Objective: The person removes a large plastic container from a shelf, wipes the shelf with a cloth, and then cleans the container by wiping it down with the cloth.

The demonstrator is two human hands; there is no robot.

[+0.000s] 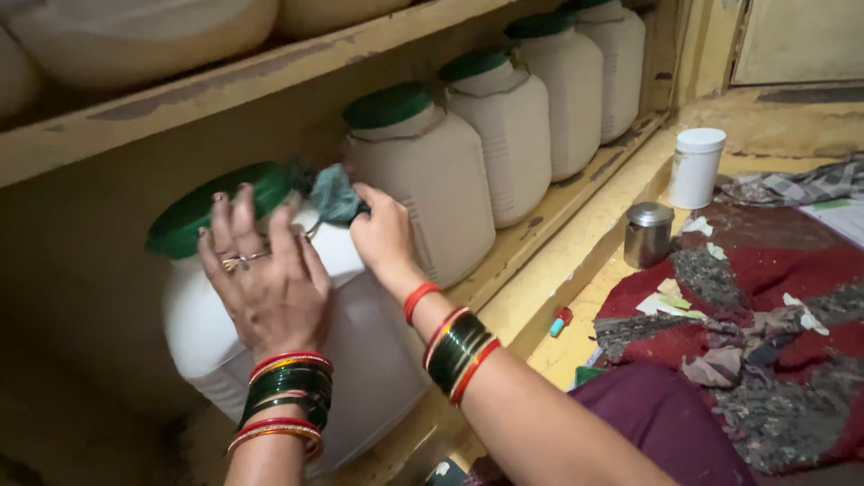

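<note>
Head camera looks down at the right hand [382, 236], whose fingers pinch a crumpled grey-green cloth [333, 193] and press it against the shoulder of a large white plastic jar [360, 351], just below its green screw lid [220, 205]. The left hand [265, 279] lies flat with fingers spread on the jar's smooth rounded front, holding nothing; a ring sits on one finger. Both wrists carry stacked green, red and gold bangles. The jar stands tilted at the front of a worn yellowish wooden shelf [540, 288]. Behind it a row of similar squarish jars [432, 180] runs along the shelf. Lower right, a small steel tin [648, 234] and a white canister [696, 168] stand near a frayed red patchwork rug [765, 288].
</note>
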